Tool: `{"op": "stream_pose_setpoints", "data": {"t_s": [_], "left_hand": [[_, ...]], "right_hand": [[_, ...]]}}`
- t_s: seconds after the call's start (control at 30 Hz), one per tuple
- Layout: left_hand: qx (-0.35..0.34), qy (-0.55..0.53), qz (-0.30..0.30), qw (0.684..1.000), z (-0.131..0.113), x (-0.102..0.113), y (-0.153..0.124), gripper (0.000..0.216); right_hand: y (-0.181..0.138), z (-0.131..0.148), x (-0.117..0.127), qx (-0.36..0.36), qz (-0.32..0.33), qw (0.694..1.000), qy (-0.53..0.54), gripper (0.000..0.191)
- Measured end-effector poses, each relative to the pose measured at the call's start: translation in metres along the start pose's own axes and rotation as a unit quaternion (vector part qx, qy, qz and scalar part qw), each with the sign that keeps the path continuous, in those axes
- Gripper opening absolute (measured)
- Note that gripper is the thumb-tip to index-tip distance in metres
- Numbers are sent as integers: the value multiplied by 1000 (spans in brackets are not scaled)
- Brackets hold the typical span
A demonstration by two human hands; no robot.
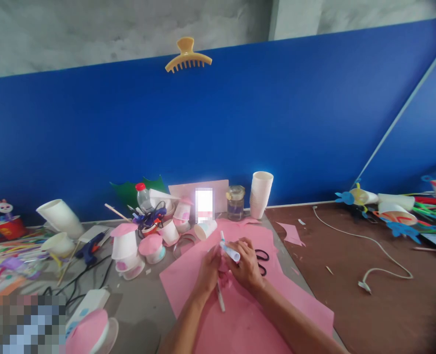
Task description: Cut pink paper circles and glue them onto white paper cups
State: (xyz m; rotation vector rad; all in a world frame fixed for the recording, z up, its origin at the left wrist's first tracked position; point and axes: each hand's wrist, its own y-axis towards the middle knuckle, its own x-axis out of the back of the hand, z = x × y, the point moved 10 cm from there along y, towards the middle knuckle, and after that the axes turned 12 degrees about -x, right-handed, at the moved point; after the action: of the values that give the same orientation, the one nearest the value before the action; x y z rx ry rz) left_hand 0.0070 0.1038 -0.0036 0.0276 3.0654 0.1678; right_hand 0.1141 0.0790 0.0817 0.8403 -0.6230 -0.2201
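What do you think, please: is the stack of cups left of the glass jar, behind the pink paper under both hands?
No: the head view shows the stack of cups right of the glass jar, behind the pink paper under the left hand and right hand.

Pink paper sheet point(240, 314): thin, matt, smooth, with cut edges. Tube point(230, 250): glossy white plastic with a light-blue band. Pen point(220, 295): slim, smooth white plastic. Scissors point(262, 260): black plastic handles, blades hidden. Cup stack point(261, 194): white paper, matt. Jar point(235, 201): clear shiny glass; lid material unclear. Bottle point(142, 195): clear plastic with a red plastic cap. Claw clip point(187, 55): tan plastic, slight gloss. Partition point(295, 123): blue, matt, even. Bench point(369, 309): brown wood-look board, matt and scuffed; the left part is grey and smooth. Cable point(369, 241): white, rubbery, smooth. Wall point(92, 29): grey, rough, like concrete.
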Motion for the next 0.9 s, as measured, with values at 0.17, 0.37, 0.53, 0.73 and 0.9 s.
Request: {"op": "stream_pose_setpoints", "data": {"t_s": [0.17,0.37,0.53,0.73,0.9], "left_hand": [[15,-14,7,1000,4,-4,-3,43],[-18,-3,9,1000,-4,-2,-1,29],[-17,-21,8,1000,-3,-2,0,25],[18,-13,18,1000,0,-9,-4,36],[15,-8,9,1000,6,-6,-3,34]], "right_hand": [[4,-27,16,-57,-69,995,-34,15],[-3,7,8,4,0,1000,25,21],[-5,18,0,24,22,999,33,25],[3,-15,7,-25,-27,999,-32,20],[2,-17,15,-31,-46,998,-29,20]]}}
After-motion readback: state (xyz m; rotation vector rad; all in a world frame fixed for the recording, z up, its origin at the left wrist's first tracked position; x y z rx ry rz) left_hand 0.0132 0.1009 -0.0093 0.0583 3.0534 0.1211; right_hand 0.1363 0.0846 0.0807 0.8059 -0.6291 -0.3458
